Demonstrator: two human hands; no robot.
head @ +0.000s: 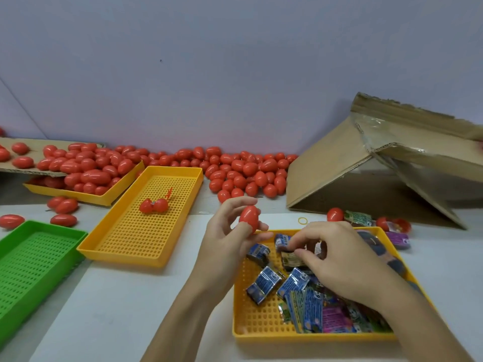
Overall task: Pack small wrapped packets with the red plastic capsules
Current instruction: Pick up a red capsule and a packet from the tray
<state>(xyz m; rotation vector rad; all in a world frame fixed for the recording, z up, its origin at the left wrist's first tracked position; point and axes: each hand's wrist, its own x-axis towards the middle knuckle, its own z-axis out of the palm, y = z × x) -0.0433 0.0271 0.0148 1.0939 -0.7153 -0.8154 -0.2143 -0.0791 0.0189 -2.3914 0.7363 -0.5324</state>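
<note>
Yellow trays (125, 250) three, green tray (15, 239) one.

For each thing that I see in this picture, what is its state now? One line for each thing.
left hand: holds a closed red capsule
right hand: fingers curled on a dark packet
near yellow tray: partly filled with wrapped packets
middle yellow tray: holds one opened capsule
green tray: nothing visible inside
far yellow tray: heaped with capsules
cardboard box: tipped, flaps open
</note>
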